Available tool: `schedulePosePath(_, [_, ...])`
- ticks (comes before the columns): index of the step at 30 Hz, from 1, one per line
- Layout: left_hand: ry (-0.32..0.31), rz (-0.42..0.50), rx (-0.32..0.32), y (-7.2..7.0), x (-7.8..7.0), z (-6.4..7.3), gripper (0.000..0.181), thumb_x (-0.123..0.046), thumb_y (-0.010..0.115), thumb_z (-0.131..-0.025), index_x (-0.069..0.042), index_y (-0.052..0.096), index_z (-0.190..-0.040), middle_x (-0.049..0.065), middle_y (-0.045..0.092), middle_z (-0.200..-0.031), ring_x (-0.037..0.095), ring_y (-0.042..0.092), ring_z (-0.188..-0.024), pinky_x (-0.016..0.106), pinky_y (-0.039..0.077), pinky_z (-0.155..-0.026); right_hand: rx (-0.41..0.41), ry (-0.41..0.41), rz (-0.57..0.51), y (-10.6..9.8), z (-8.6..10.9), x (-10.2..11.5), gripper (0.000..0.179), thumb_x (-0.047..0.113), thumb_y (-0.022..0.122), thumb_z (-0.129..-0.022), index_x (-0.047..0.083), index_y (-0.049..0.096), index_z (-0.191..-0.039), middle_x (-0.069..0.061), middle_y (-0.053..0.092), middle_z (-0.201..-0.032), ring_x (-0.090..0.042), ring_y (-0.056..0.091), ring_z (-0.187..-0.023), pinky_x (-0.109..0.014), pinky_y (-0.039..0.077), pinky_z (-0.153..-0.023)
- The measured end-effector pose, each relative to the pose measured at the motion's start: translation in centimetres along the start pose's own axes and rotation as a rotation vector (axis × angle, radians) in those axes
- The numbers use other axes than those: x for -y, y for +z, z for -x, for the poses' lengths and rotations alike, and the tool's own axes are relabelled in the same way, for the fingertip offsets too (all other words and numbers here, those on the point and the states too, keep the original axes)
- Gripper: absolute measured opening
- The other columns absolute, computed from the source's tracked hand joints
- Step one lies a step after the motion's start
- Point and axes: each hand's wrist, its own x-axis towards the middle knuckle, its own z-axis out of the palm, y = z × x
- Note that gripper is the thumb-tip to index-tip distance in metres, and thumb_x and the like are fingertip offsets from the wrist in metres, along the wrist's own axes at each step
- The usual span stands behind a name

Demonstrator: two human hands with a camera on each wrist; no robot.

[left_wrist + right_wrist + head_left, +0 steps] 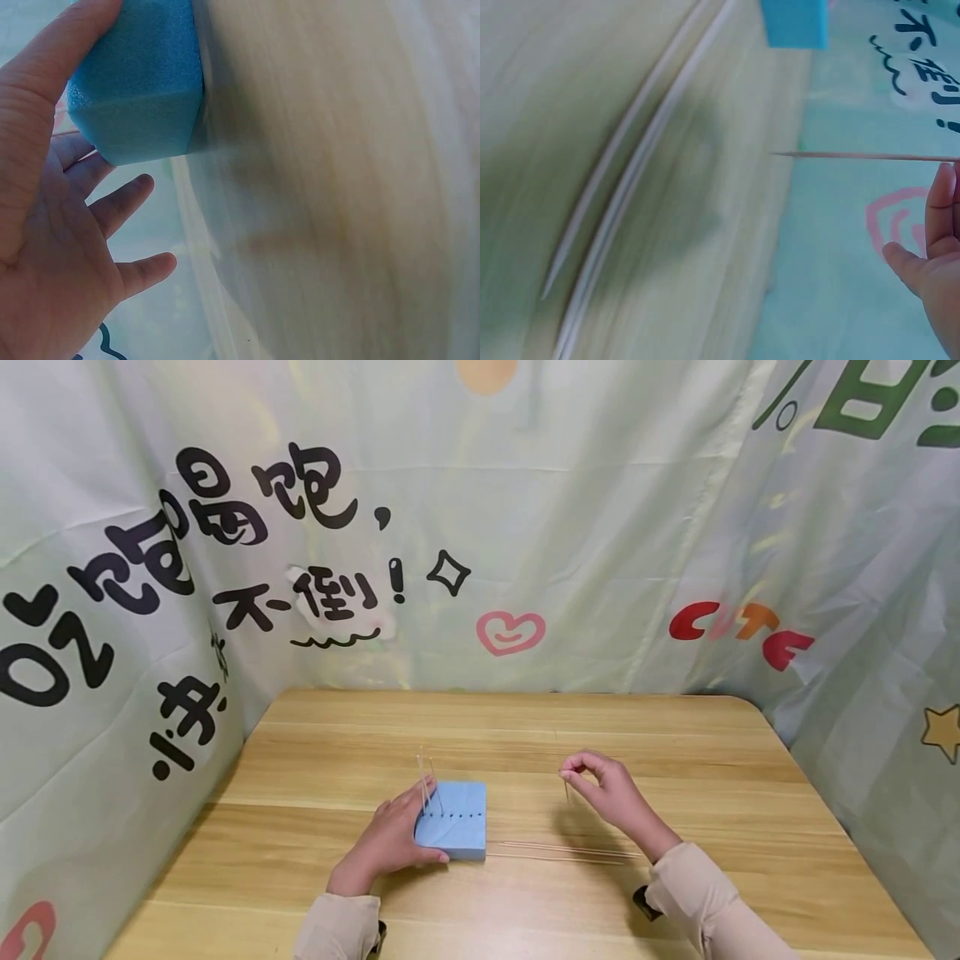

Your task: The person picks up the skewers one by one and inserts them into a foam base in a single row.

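Observation:
A blue foam block point(461, 835) lies on the table with a row of small dark holes across its top. My left hand point(386, 842) grips its left side, thumb at the near edge and fingers at the far one. In the left wrist view, the other fingers point(124, 204) spread away from the foam. Thin wooden skewers point(423, 789) stand up from the left end of the row. To the right of the block, my right hand point(611, 792) pinches another skewer point(855, 156), its pointed end downward above the table.
Several loose skewers point(562, 852) lie on the wooden table point(525, 735) between the block and my right forearm. Printed cloth point(585, 543) hangs behind the table and along both sides.

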Motion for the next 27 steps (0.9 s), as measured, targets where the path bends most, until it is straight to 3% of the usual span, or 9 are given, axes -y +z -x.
schedulePosePath(3, [-0.006, 0.002, 0.001, 0.0, 0.0, 0.1, 0.115, -0.050, 0.085, -0.060, -0.008, 0.026, -0.150, 0.004, 0.022, -0.156, 0.030, 0.027, -0.139, 0.064, 0.019, -0.107, 0.006, 0.058, -0.085, 0.1, -0.4, 0.7, 0.005, 0.011, 0.063, -0.090, 0.006, 0.065, -0.088, -0.003, 0.066, -0.089, -0.008, 0.059, -0.087, -0.039, 0.051, -0.082])
schedulePosePath(7, [-0.008, 0.003, 0.002, 0.0, 0.0, 0.1, 0.115, -0.049, 0.085, -0.060, -0.008, 0.026, -0.150, 0.004, 0.022, -0.156, 0.030, 0.027, -0.139, 0.064, 0.019, -0.107, 0.019, 0.081, -0.161, 0.6, -0.9, 1.4, 0.007, 0.013, 0.063, -0.090, 0.006, 0.065, -0.089, -0.004, 0.065, -0.091, -0.008, 0.060, -0.088, -0.033, 0.051, -0.085])
schedulePosePath(13, [-0.003, 0.002, 0.003, -0.1, 0.0, 0.0, 0.114, -0.048, 0.085, -0.061, -0.008, 0.026, -0.150, 0.006, 0.023, -0.156, 0.031, 0.028, -0.139, 0.064, 0.019, -0.106, 0.020, 0.055, -0.266, 1.9, -1.9, 2.3, 0.006, 0.010, 0.063, -0.090, 0.004, 0.065, -0.088, -0.010, 0.064, -0.091, -0.011, 0.059, -0.083, -0.026, 0.049, -0.082])
schedulePosePath(20, [0.011, -0.004, -0.002, -0.2, 0.1, 0.0, 0.114, -0.048, 0.085, -0.061, -0.008, 0.025, -0.150, 0.007, 0.024, -0.156, 0.031, 0.029, -0.138, 0.064, 0.020, -0.106, 0.054, 0.026, -0.334, 3.6, -2.8, 4.7, 0.009, 0.006, 0.061, -0.091, -0.002, 0.063, -0.089, -0.011, 0.062, -0.091, -0.012, 0.057, -0.084, -0.028, 0.049, -0.081])
schedulePosePath(27, [0.011, 0.004, 0.001, -0.1, 0.2, -0.1, 0.115, -0.048, 0.085, -0.061, -0.008, 0.025, -0.150, 0.008, 0.023, -0.156, 0.032, 0.028, -0.138, 0.065, 0.019, -0.106, 0.071, -0.015, -0.395, 6.0, -3.6, 5.0, 0.011, 0.008, 0.063, -0.090, -0.003, 0.063, -0.089, -0.012, 0.062, -0.091, -0.013, 0.056, -0.084, -0.030, 0.049, -0.083])
